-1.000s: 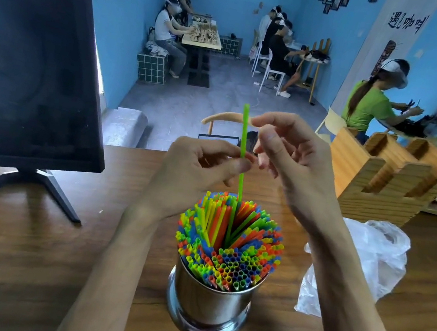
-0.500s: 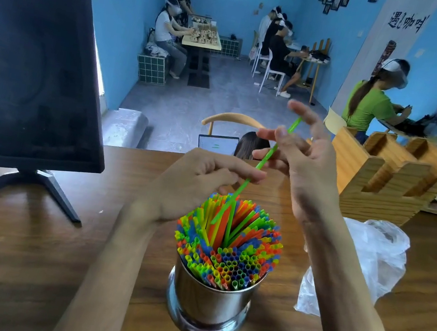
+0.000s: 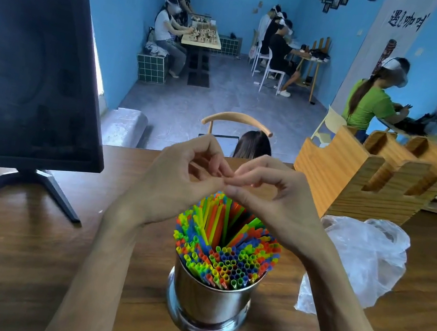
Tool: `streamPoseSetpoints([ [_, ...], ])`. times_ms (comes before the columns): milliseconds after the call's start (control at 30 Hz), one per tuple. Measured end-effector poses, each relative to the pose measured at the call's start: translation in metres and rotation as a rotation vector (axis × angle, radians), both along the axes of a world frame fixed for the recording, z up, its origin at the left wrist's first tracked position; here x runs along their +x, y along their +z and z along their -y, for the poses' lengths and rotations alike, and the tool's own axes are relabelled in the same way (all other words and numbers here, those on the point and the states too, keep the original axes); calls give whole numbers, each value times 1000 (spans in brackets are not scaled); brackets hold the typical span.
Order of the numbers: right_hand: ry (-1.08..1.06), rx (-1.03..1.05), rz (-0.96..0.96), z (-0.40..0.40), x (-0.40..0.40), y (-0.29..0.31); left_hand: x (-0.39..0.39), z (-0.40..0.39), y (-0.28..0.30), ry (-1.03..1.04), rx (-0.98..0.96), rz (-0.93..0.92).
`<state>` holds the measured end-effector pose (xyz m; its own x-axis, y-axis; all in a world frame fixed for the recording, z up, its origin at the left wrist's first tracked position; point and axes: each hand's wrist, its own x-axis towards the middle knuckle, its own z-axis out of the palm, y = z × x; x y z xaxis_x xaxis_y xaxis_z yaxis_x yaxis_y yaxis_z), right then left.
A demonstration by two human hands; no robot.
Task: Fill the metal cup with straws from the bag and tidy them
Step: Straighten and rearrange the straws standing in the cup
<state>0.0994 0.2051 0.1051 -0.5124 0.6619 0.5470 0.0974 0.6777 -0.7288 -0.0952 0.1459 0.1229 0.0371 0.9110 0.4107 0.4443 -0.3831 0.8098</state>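
Observation:
A shiny metal cup (image 3: 207, 300) stands on the wooden table (image 3: 5, 259), packed with colourful straws (image 3: 225, 251) that fan out over its rim. Both my hands meet just above the tallest middle straws. My left hand (image 3: 176, 181) and my right hand (image 3: 270, 195) have curled fingers, and their thumbs and fingertips pinch together at the top end of a green straw (image 3: 226, 219) that stands upright in the bundle. The straw's tip is hidden under my fingertips. The clear plastic bag (image 3: 361, 260) lies crumpled to the right of the cup.
A dark monitor (image 3: 29, 73) on a black stand fills the left side of the table. A wooden slotted holder (image 3: 361, 176) stands at the back right, behind the bag. Beyond the table's far edge are a chair back and several seated people.
The green straw, which stuck out high and then leaned right, has gone down into the bundle. My right hand dropped and both hands closed together over its top.

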Motion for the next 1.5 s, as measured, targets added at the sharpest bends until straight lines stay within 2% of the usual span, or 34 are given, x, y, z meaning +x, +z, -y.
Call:
streamPoseSetpoints([
  [100, 14, -56, 196, -3, 7, -6, -3, -3, 0, 42, 11, 13],
  [200, 29, -95, 248, -8, 15, -1, -1, -10, -3, 71, -22, -1],
  [267, 52, -94, 216, -12, 18, 4, 0, -13, -7, 50, -53, -35],
  [333, 54, -155, 95, -17, 21, 6, 2, -15, -11, 36, -58, -68],
  [400, -17, -219, 39, -25, 25, 5, 3, -17, -14, 51, -58, -80],
  [467, -87, -293, 134, -31, 27, 3, 2, -18, -16, 65, -64, -89],
  [567, -64, -383, 375, -35, 26, -1, 1, -19, -17, 73, -84, -95],
  [633, -33, -396, 446, -33, 24, -3, 0, -20, -17, 77, -89, -100],
  [967, -40, -358, 443, -31, 19, 1, 2, -21, -21, 92, -102, -69],
  [1100, -130, -283, 343, -26, 15, 7, 3, -22, -20, 106, -101, -94],
  [1267, -187, -113, 76, -15, 9, 34, 11, -22, -17, 20, -67, -165],
  [1367, -167, -50, 7, -8, 3, 47, 15, -22, -12, 27, 41, -87],
  [1500, -167, -182, -101, -9, 4, 45, 16, -16, 2, 113, 228, 155],
])
